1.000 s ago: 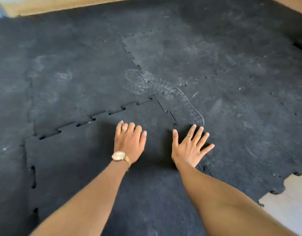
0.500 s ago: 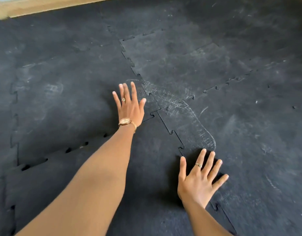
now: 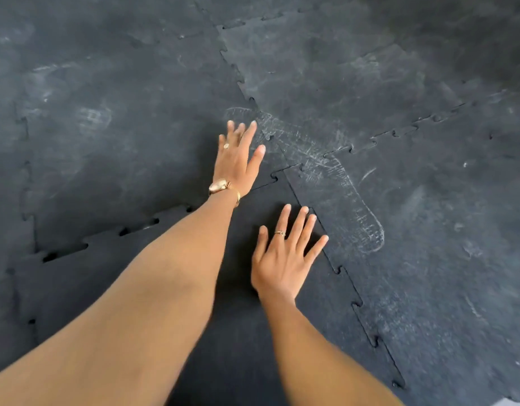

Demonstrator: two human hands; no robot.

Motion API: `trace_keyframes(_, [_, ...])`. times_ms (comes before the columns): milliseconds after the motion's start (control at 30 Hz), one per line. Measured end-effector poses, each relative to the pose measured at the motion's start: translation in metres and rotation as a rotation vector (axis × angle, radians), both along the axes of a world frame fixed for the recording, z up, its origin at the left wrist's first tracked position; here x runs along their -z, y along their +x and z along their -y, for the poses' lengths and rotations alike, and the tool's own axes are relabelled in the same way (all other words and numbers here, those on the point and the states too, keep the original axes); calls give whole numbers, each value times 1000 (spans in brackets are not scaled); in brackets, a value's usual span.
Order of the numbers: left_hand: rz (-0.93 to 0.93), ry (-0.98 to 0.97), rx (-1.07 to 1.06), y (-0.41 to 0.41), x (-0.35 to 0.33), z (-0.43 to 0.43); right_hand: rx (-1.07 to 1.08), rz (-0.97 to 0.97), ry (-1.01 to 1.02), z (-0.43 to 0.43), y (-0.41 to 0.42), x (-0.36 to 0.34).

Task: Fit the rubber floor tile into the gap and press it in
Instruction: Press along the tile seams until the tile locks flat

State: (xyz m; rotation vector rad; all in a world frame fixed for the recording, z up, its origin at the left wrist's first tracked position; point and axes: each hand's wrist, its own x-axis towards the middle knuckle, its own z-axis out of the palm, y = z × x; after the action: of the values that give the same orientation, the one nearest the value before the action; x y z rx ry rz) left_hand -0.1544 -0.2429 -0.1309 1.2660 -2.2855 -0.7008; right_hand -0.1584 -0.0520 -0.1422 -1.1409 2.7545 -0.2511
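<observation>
The dark rubber floor tile (image 3: pixel 247 341) lies under my forearms, its jigsaw edges meeting the neighbouring tiles. Its far left seam (image 3: pixel 106 238) shows several small open slots; the right seam (image 3: pixel 352 291) looks closed. My left hand (image 3: pixel 238 162), wearing a gold watch and a ring, lies flat with fingers spread across the far seam near the tile's far corner. My right hand (image 3: pixel 285 259), with a ring, rests flat and spread on the tile near its right edge. Neither hand holds anything.
Interlocking black rubber tiles (image 3: pixel 326 71) cover the floor all round, scuffed with pale marks and a chalky footprint (image 3: pixel 349 200) just right of my right hand. A sliver of pale bare floor (image 3: pixel 516 402) shows at the bottom right corner.
My left hand reached forward from the tile's middle to its far corner. My right hand stayed flat near the right seam. The view moved closer and forward.
</observation>
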Motion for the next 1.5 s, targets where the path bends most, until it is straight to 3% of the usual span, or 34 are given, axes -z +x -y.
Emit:
trace_keyframes(67, [-300,180,-7,21,-13,-13,9,-7,7,-4,0,0])
trace_keyframes(133, [-327,186,-13,42,-23,-20,13,-35,-19,-6,0,2])
trace_keyframes(300, [-26,-332,-258,90,-38,7,6,-30,-6,-5,1,1])
trace_keyframes(433, [457,-206,-382,79,0,-6,12,-33,23,-3,1,1])
trace_keyframes(500, [551,-220,-382,81,11,-6,7,-40,30,-2,0,2])
trace_keyframes(600, [386,-163,-326,81,5,0,6,-9,18,-4,0,-1])
trace_keyframes(700, [-111,105,-285,91,-14,0,2,-6,15,-4,0,-2])
trace_keyframes(767, [-247,0,-326,114,-37,11,2,-8,10,-4,0,-2])
trace_keyframes(833, [-167,-241,-373,130,-52,31,2,-13,14,-3,1,-1])
trace_keyframes(900, [-84,-339,-452,126,-57,33,5,-14,16,-4,0,-1])
trace_keyframes(1000, [351,-260,-333,106,-16,-1,12,-21,11,-4,0,0])
trace_keyframes(1067, [492,-246,-272,110,10,-9,12,-32,8,-3,2,2])
trace_keyframes(1167, [318,-196,-207,115,5,-2,10,-11,20,-3,-1,2])
trace_keyframes(1267, [-178,112,-271,118,-11,-4,4,-8,17,-4,-1,2])
trace_keyframes(1333, [-402,119,-383,133,-28,0,1,-7,11,-4,0,1])
trace_keyframes(1433, [-389,-217,-450,149,-48,17,5,-4,8,-3,0,1])
trace_keyframes(1500, [-120,-381,-419,148,-37,15,9,-12,4,-4,-1,1])
